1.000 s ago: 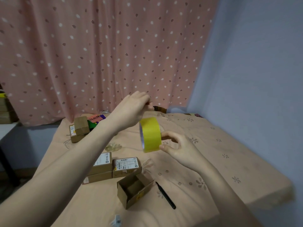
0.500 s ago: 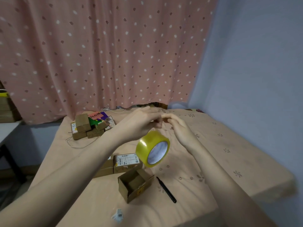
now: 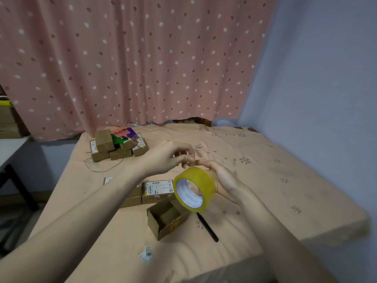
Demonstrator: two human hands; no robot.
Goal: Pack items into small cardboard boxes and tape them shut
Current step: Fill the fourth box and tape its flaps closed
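Yellow tape roll (image 3: pixel 194 188) held by right hand (image 3: pixel 223 180), above open cardboard box (image 3: pixel 166 218) on bed (image 3: pixel 265 180). Left hand (image 3: pixel 169 155) pinches at roll's top, prob. the tape end. Black pen (image 3: pixel 207 227) just right of box.

- The one view sits on my head, looking forward and down across a bed (image 3: pixel 265 180) toward a spotted curtain (image 3: pixel 132 58).
- It is wide-angle: my forearms enter from the bottom corners, close to the lens.
- My left hand (image 3: pixel 165 156) and right hand (image 3: pixel 222 180) meet near the middle.
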